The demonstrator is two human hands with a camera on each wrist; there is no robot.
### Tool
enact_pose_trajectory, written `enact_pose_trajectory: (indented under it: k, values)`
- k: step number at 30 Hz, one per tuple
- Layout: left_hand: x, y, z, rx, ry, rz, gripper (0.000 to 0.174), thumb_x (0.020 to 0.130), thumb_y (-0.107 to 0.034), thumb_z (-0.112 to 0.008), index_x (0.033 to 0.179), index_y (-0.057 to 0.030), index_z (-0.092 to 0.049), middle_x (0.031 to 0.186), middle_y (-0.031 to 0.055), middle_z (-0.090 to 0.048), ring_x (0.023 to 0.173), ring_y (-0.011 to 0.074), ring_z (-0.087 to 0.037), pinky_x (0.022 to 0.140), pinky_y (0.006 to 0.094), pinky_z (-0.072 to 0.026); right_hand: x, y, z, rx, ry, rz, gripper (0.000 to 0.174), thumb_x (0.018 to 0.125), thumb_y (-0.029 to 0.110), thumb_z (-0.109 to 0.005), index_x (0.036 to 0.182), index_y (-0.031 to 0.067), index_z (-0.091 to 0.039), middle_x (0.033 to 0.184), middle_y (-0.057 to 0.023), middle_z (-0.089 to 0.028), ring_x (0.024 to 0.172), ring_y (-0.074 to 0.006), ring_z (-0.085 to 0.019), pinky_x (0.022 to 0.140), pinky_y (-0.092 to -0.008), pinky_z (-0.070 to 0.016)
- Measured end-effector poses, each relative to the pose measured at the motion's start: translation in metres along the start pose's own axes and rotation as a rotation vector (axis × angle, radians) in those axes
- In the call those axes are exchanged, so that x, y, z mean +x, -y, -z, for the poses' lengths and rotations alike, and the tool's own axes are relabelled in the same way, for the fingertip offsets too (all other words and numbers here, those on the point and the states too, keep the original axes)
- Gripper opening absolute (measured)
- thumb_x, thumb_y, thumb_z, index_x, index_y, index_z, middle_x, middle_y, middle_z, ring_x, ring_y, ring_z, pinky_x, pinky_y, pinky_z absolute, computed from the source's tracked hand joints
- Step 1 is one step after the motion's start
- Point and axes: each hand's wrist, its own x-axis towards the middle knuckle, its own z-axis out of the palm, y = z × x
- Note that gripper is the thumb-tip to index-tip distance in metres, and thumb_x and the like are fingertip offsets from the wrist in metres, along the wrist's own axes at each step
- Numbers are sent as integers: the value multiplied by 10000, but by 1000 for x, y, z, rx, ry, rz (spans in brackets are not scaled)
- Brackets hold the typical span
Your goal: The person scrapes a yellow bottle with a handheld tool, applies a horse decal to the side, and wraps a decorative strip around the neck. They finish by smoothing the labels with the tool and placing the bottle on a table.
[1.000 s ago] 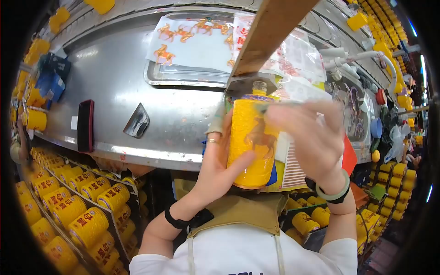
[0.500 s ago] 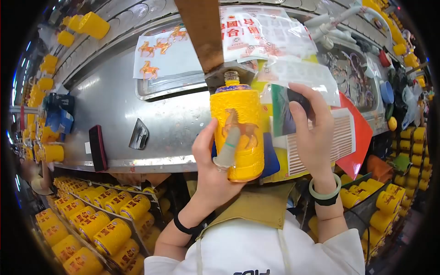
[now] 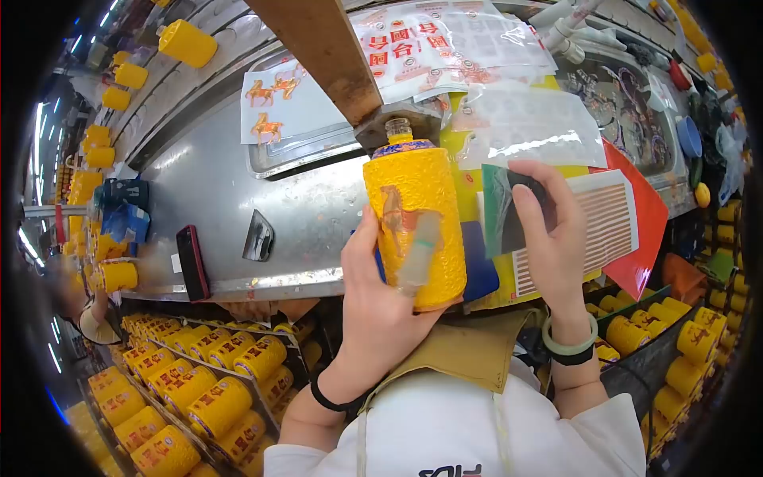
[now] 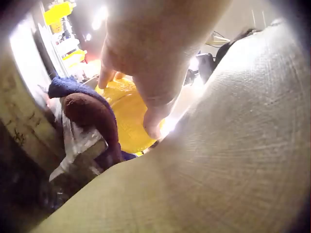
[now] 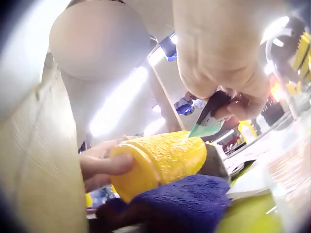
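Note:
The left hand (image 3: pixel 377 310) grips a yellow textured bottle (image 3: pixel 445 187) by its lower left side, a covered thumb lying across the front. A brown horse figure (image 3: pixel 391 211) shows on the bottle, whose clear neck (image 3: pixel 397 127) points away from the body. Beside the bottle, not touching it in the head view, the right hand (image 3: pixel 552 238) pinches a dark scraper (image 3: pixel 509 208) with a green edge. The right wrist view has the scraper (image 5: pixel 211 116) above the bottle (image 5: pixel 170 160). In the left wrist view the fingers of the left hand (image 4: pixel 146 58) span the bottle (image 4: pixel 127 114).
A blue cloth (image 3: pixel 481 266) lies under the bottle's right side. Printed clear sheets (image 3: pixel 524 127), a striped sheet (image 3: pixel 608 222) and a red sheet (image 3: pixel 648 226) are to the right. A wooden post (image 3: pixel 326 52) stands behind. A phone (image 3: pixel 192 262) lies left; yellow bottles fill racks (image 3: pixel 230 370) below.
The right hand has moved off the bottle's front to its right, showing the scraper. The left thumb now lies across the bottle, which has turned so the horse sits further left.

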Motion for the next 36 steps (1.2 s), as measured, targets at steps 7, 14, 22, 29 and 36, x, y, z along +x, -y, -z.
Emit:
enact_pose_trajectory:
  k: [7, 14, 22, 29, 36]
  values:
    - [6, -16, -7, 226, -6, 22, 915, 667, -192, -966, 1505, -212, -597, 1535, 314, -338, 1330, 509, -475, 1067, 512, -479, -3, 6, -8, -19, 24, 46, 232, 1014, 22, -638, 1241, -14, -672, 1025, -27, -685, 863, -59, -590, 754, -217, -492]
    - [-19, 14, -22, -272, -139, 239, 1089, 692, -256, -993, 1548, 64, -402, 1514, 309, -478, 1321, 445, -576, 1056, 457, -520, -5, 21, -16, -15, 154, 107, 227, 1002, 17, -644, 1225, 1, -684, 1029, -62, -706, 913, -99, -643, 809, -247, -516]
    - [-27, 32, -15, -402, 56, 269, 1179, 652, -278, -1014, 1566, 77, -359, 1463, 284, -538, 1352, 415, -557, 1103, 466, -476, 27, 9, -12, 107, 146, 47, 252, 1051, 29, -569, 1294, -18, -620, 1142, -35, -649, 1014, -83, -592, 889, -232, -486]
    - [7, 24, -9, -1118, -175, 327, 853, 971, -173, -763, 1611, 73, -255, 1518, 195, -503, 1421, 275, -490, 1203, 415, -354, 18, 12, -31, 264, 386, -224, 378, 981, 95, -729, 1293, 23, -528, 1019, 16, -609, 881, -40, -559, 785, -198, -465]
    - [30, 20, -17, -1283, -129, 486, 527, 1138, -175, -467, 1601, 4, -293, 1493, 144, -509, 1353, 199, -518, 1139, 359, -432, 14, 12, -43, 309, 362, -254, 685, 938, 91, -780, 1515, -17, -426, 1292, -131, -644, 1173, -154, -623, 998, -298, -522]
